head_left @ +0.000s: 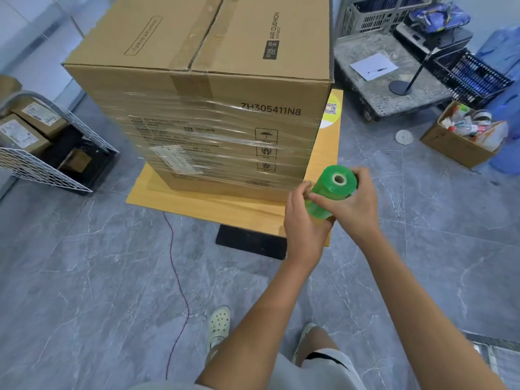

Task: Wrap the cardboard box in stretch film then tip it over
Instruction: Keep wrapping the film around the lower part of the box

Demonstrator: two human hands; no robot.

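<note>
A rack (42,164) stood at 9 o'clock of the box (213,66), a cart (394,88) at 1. The box sat on a board (225,206), film (225,142) banding its lower half. At 4, the left hand (305,232) and right hand (351,204) gripped the green roll (332,192).

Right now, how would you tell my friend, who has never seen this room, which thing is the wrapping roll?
Find the big cardboard box on the yellow board in the middle of the room. By its near right corner, the left hand and right hand hold a small roll. It is the only bright green cylinder here, with a pale hollow core on top.
</note>
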